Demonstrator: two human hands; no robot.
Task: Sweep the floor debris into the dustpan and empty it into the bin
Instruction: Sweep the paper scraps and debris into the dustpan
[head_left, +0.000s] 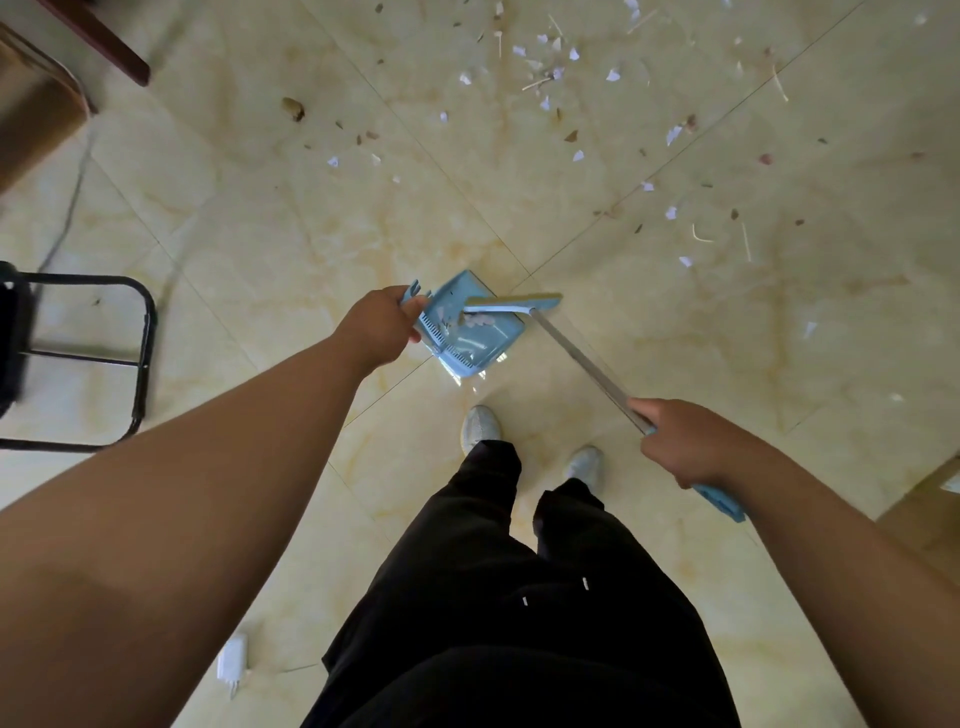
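Observation:
A light blue dustpan (480, 340) stands on the cream tiled floor just ahead of my feet, with a few pale scraps inside. My left hand (382, 327) grips its blue handle at the pan's left side. My right hand (680, 441) grips the broom's metal pole (582, 356), whose blue grip end sticks out behind the hand. The broom head (514, 303) lies across the pan's front edge. Paper scraps, sticks and brown bits of debris (561, 73) are scattered over the floor farther ahead and to the right. No bin is in view.
A black metal stool frame (137, 358) stands at the left. A dark wooden furniture leg (111, 44) and a brown box are at the top left. A white charger (231, 662) lies on the floor near my left leg. Brown furniture edges in at the right.

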